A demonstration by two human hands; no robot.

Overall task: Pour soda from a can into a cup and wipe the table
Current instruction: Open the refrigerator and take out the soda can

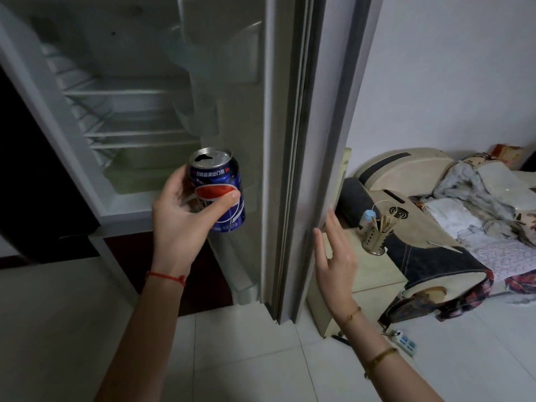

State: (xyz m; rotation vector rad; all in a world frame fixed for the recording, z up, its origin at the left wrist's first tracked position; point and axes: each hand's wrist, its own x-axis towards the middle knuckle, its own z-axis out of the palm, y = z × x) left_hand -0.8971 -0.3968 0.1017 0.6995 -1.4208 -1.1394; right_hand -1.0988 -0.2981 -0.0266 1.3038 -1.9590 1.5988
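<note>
A blue soda can (222, 181) with a red, white and blue logo is held upright in my left hand (181, 216), fingers wrapped around its lower half. Its top shows a dark opening. The can hovers in front of the open fridge (116, 111), whose shelves look bare. My right hand (336, 250) is flat with fingers extended, its fingertips resting against the outer edge of the fridge door (327, 140). No cup or table is in view.
A small cream cabinet (374, 274) stands right of the door with a metal utensil holder (375, 242) on top. Behind it a sofa (420, 198) is piled with cloths. A power strip (403, 340) lies on the white tile floor.
</note>
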